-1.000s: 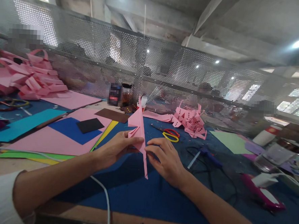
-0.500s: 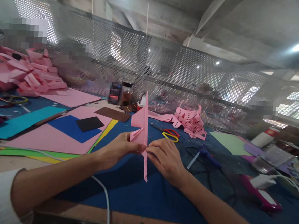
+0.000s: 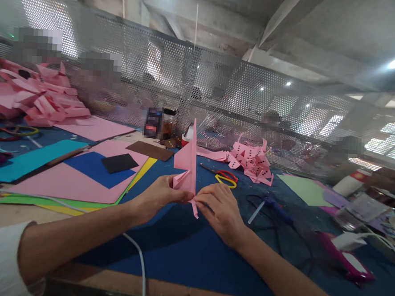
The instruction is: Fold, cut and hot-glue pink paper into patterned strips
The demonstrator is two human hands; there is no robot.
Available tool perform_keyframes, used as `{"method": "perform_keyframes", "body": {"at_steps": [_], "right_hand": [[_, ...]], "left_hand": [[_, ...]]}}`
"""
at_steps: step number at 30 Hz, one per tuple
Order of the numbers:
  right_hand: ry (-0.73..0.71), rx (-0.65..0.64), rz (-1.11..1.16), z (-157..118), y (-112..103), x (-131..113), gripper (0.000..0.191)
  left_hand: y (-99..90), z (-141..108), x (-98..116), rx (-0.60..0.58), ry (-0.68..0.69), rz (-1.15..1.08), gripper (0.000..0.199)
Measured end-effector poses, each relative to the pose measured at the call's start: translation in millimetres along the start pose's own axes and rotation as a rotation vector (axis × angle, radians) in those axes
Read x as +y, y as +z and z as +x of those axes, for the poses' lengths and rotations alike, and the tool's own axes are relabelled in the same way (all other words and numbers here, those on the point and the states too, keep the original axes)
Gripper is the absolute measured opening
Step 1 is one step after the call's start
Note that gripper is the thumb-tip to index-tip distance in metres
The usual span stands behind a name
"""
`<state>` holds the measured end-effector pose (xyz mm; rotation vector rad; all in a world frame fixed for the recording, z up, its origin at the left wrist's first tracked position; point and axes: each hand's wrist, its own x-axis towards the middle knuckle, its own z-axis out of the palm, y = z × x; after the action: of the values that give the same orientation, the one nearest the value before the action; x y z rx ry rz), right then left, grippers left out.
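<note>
In front of me, above the blue table mat, a folded pink paper piece (image 3: 190,161) stands upright, seen nearly edge-on. My left hand (image 3: 159,195) pinches its lower left side between thumb and fingers. At its bottom edge my right hand (image 3: 222,212) is closed, fingertips pressed on the paper where a narrow strip (image 3: 195,208) hangs down. The fingertips of both hands almost meet there. Scissors with red and yellow handles (image 3: 227,178) lie just beyond my right hand. A blue glue gun (image 3: 277,206) rests to its right.
Coloured sheets (image 3: 64,189) lie stacked on the left, with a heap of pink paper parts (image 3: 46,96) behind. Dotted pink pieces (image 3: 252,158) are piled by the mesh panel (image 3: 221,91). A white cable (image 3: 140,256) crosses the front edge. A magenta tool (image 3: 348,257) lies right.
The strip hanging under the pink paper looks shorter and now tilts to the right. Both hands keep nearly the same place and hold; the view shifts very slightly.
</note>
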<state>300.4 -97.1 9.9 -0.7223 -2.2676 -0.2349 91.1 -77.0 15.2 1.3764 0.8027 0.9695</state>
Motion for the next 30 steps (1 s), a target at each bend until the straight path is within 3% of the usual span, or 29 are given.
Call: {"method": "perform_keyframes", "body": {"at_steps": [9, 20, 30], "right_hand": [[0.094, 0.011, 0.110, 0.2, 3.6, -0.9, 0.008], [0.296, 0.037, 0.256, -0.2, 14.3, 4.1, 0.013], [0.401, -0.027, 0.264, -1.3, 11.5, 6.3, 0.003]], "left_hand": [[0.2, 1.1, -0.2, -0.005, 0.071, 0.042, 0.023], [3.1, 0.7, 0.0, 0.046, 0.047, 0.041, 0.014], [4.1, -0.3, -2.6, -0.005, 0.030, 0.039, 0.027]]}}
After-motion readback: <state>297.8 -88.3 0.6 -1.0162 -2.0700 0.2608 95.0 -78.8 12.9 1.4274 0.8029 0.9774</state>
